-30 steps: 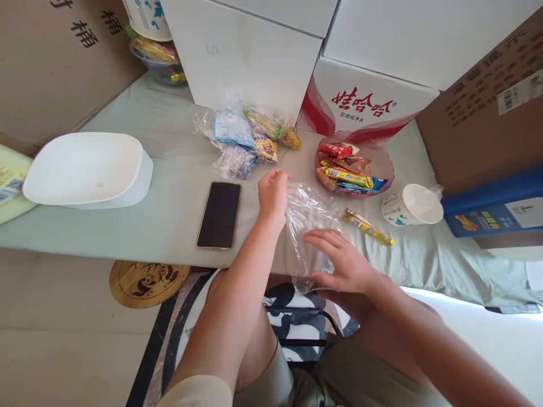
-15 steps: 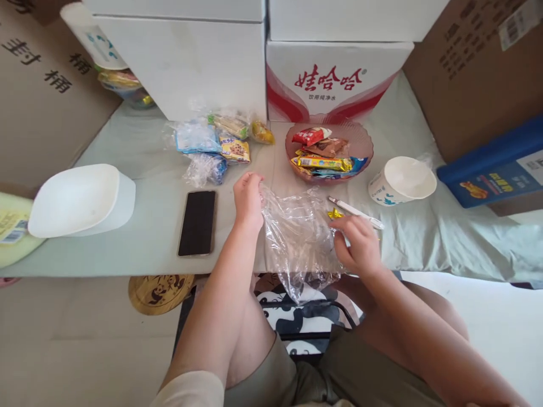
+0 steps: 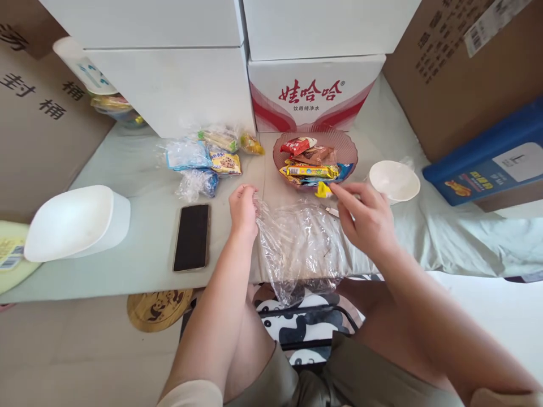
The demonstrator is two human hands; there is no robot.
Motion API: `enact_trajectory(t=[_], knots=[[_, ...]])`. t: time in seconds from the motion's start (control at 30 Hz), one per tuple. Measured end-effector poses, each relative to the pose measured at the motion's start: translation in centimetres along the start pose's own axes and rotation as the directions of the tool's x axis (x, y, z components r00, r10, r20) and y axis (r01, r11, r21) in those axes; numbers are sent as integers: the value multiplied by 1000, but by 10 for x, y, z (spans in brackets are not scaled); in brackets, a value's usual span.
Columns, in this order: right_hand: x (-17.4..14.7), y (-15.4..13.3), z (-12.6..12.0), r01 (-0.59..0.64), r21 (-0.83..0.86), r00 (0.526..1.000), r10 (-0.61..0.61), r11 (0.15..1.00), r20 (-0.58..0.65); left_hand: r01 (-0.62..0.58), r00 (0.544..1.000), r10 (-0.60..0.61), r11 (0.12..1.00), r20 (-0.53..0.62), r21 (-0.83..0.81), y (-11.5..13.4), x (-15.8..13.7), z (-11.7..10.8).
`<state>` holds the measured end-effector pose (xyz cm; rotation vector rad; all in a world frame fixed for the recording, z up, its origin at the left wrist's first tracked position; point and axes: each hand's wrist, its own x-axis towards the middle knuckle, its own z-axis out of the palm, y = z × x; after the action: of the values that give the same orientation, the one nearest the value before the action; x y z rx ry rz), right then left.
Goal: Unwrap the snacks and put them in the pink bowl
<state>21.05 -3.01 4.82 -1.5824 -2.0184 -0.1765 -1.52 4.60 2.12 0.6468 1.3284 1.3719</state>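
My left hand (image 3: 244, 211) is closed on the upper left edge of a clear plastic bag (image 3: 297, 243), which lies crumpled on the table and droops over its front edge. Between the fingertips of my right hand (image 3: 367, 217) is a small piece in a yellow wrapper (image 3: 323, 190), held up near the front rim of a pink glass bowl (image 3: 280, 135). Several wrapped snacks (image 3: 311, 169) fill that bowl. Under my right hand a white pen-like tool (image 3: 332, 211) shows only at its tip; the hand covers the rest.
Left of the bowl lies a pile of bagged snacks (image 3: 189, 155), with a black phone (image 3: 192, 237) in front. A white tub (image 3: 76, 223) stands far left, a paper bowl (image 3: 394, 181) at right. White boxes (image 3: 169, 85) line the back; a blue box (image 3: 487, 161) leans at right.
My right hand has picked up the yellow-wrapped piece from the table and moved it up toward the glass bowl. My left hand keeps its hold on the bag. The camera view has shifted slightly.
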Motion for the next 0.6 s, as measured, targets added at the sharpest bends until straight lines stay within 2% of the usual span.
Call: enact_trajectory(t=[0.1,0.17,0.2,0.3,0.37,0.43,0.53,0.6], knots=[[50,-5,-9,44,-14,999,-44,999,-18,-4,1000,5,999,19,-33,0,0,-1],[63,-11,-15,78,11,997,-78,997,-18,5,1000,-3,999,26,-54,1,-1,-2],[60,-14,-16,103,39,995,-102,994,-11,11,1000,-9,998,27,-64,2,-2,-2],[17,-21,-7,186,185,980,-197,965,43,16,999,-14,997,30,-82,5,-4,-6],[-22,-21,7,198,313,944,-266,929,193,12,999,-10,997,34,-77,5,-4,-10],[-55,-20,23,202,345,887,-321,916,333,-3,999,5,999,36,-37,3,-3,-16],[-75,-20,39,177,311,857,-301,934,417,-154,988,151,973,30,171,-2,1,-28],[-72,-18,43,146,308,868,-271,940,415,-309,947,318,867,45,390,-2,2,-35]])
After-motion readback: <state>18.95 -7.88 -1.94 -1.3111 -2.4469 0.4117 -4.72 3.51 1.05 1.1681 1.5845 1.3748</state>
